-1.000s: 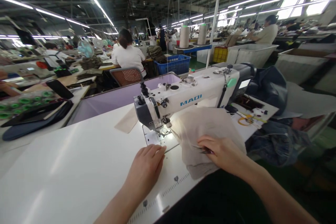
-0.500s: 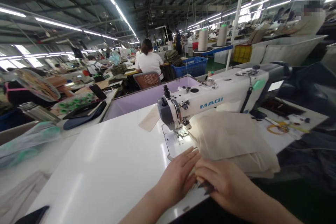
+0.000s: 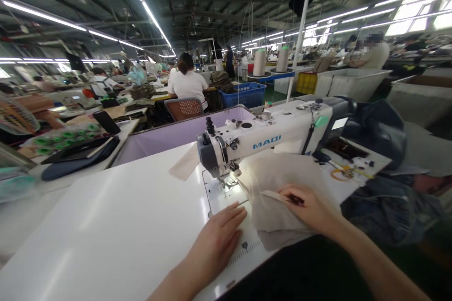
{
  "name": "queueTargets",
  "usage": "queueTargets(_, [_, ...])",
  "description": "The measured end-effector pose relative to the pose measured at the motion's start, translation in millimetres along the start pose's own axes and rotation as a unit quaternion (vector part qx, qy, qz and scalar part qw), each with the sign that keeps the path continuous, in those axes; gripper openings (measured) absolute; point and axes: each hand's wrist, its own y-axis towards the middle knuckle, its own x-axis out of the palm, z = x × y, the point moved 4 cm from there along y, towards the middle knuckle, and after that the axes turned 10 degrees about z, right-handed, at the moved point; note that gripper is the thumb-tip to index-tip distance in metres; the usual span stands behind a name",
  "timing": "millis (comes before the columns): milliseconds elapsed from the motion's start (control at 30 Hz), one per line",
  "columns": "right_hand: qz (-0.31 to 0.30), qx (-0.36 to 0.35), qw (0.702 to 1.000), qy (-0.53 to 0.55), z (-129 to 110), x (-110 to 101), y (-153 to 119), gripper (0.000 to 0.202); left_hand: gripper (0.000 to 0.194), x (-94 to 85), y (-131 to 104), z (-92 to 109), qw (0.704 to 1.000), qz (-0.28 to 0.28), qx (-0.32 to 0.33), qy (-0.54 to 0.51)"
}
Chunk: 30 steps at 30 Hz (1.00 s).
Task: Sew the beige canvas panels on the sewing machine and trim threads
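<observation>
My left hand (image 3: 222, 233) lies flat on the white table (image 3: 116, 216), fingers stretched out, just in front of the needle plate of the sewing machine (image 3: 268, 138). Beige fabric (image 3: 282, 174) is bunched under the machine's arm and hangs at the table's front edge. On top of it, my right hand (image 3: 303, 204) is closed, pinching a fold of this fabric; a small dark object (image 3: 295, 200) shows in its palm. A loose beige piece (image 3: 184, 163) lies left of the machine head.
Yellow-handled scissors (image 3: 341, 172) lie at the table's right end. Behind the table stands a lilac-lined bin (image 3: 176, 134). Two thread cones (image 3: 260, 62) stand beyond the machine. A person in white (image 3: 188, 82) sits farther back. Denim (image 3: 384, 211) hangs at the right.
My right hand has moved right and up, away from my left hand, onto the beige fabric and pinches it. The fabric has shifted and folded. The camera view has turned slightly right.
</observation>
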Motion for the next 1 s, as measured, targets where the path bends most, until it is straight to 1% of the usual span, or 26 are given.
queueTargets(33, [0.030, 0.007, 0.999, -0.009, -5.1, -1.7, 2.1, 0.016, 0.051, -1.1, -0.1, 0.5, 1.000, 0.013, -0.002, 0.012])
queueTargets(67, [0.063, -0.001, 0.998, -0.018, -12.6, -2.7, 3.2, 0.016, 0.055, -2.6, 0.1, 1.3, 0.999, 0.028, -0.005, 0.022])
queueTargets(100, [0.076, -0.027, 0.997, -0.021, -22.8, -1.2, 3.2, 0.017, 0.060, -4.7, 0.6, 2.7, 0.998, 0.044, -0.007, 0.032])
queueTargets(133, [0.063, -0.066, 0.996, -0.020, -35.2, 3.5, 1.7, 0.018, 0.064, -7.1, 1.5, 4.7, 0.997, 0.058, -0.006, 0.041])
queueTargets(167, [0.033, -0.104, 0.994, -0.018, -48.2, 10.9, -1.2, 0.018, 0.067, -9.8, 2.6, 7.3, 0.997, 0.067, 0.000, 0.047])
queueTargets(200, [-0.010, -0.139, 0.990, -0.010, -61.4, 20.3, -5.6, 0.017, 0.069, -12.5, 3.7, 10.1, 0.996, 0.070, 0.012, 0.051])
queueTargets(233, [-0.041, -0.161, 0.986, -0.001, -73.5, 29.6, -10.7, 0.015, 0.070, -14.8, 4.4, 13.0, 0.996, 0.063, 0.028, 0.051])
queueTargets(300, [-0.084, -0.211, 0.974, 0.010, -95.4, 48.0, -22.3, 0.008, 0.066, -17.5, 2.5, 17.1, 0.997, 0.017, 0.069, 0.031])
queueTargets(367, [-0.119, -0.244, 0.962, 0.020, -109.7, 63.8, -32.5, 0.003, 0.054, -19.5, -6.5, 15.7, 0.995, -0.036, 0.089, -0.003])
queueTargets(400, [-0.136, -0.248, 0.959, 0.025, -113.1, 70.0, -36.1, 0.004, 0.046, -21.5, -14.1, 12.6, 0.995, -0.049, 0.087, -0.017])
queueTargets(433, [-0.151, -0.245, 0.957, 0.028, -113.9, 74.4, -38.4, 0.005, 0.040, -24.8, -23.4, 8.0, 0.995, -0.048, 0.079, -0.023])
queueTargets(467, [-0.164, -0.234, 0.958, 0.030, -112.5, 77.2, -39.4, 0.007, 0.038, -29.2, -34.4, 2.3, 0.997, -0.036, 0.067, -0.020])
queueTargets(533, [-0.170, -0.209, 0.962, 0.035, -105.1, 78.0, -38.7, 0.018, 0.045, -40.6, -60.1, -10.2, 0.999, -0.006, 0.041, 0.008])
queueTargets(567, [-0.167, -0.203, 0.964, 0.041, -100.6, 76.9, -37.8, 0.027, 0.050, -46.7, -73.5, -16.0, 0.999, -0.001, 0.029, 0.022])
queueTargets(600, [-0.161, -0.204, 0.964, 0.048, -96.5, 75.4, -36.9, 0.036, 0.054, -53.4, -86.1, -21.5, 0.999, 0.003, 0.013, 0.033])
queueTargets(667, [-0.180, -0.220, 0.957, 0.051, -90.3, 75.0, -36.8, 0.048, 0.062, -65.6, -106.8, -30.2, 0.999, -0.003, -0.024, 0.038])
queueTargets(733, [-0.217, -0.237, 0.946, 0.043, -87.5, 76.5, -37.5, 0.046, 0.060, -75.4, -118.3, -35.0, 0.998, -0.012, -0.062, 0.014])
queueTargets(833, [-0.254, -0.224, 0.939, 0.056, -88.6, 75.4, -34.6, 0.033, 0.041, -81.9, -118.4, -38.1, 0.987, -0.040, -0.138, -0.065])
queueTargets(900, [-0.257, -0.183, 0.943, 0.103, -91.3, 72.6, -28.4, 0.020, 0.029, -81.8, -112.0, -42.3, 0.966, -0.052, -0.232, -0.102])
queueTargets(933, [-0.254, -0.151, 0.946, 0.131, -92.2, 72.0, -24.0, 0.015, 0.026, -81.6, -108.4, -45.8, 0.949, -0.043, -0.293, -0.104])
queueTargets(1000, [-0.225, -0.055, 0.956, 0.178, -91.0, 75.0, -12.8, 0.008, 0.032, -81.9, -102.5, -53.6, 0.905, 0.008, -0.417, -0.081])
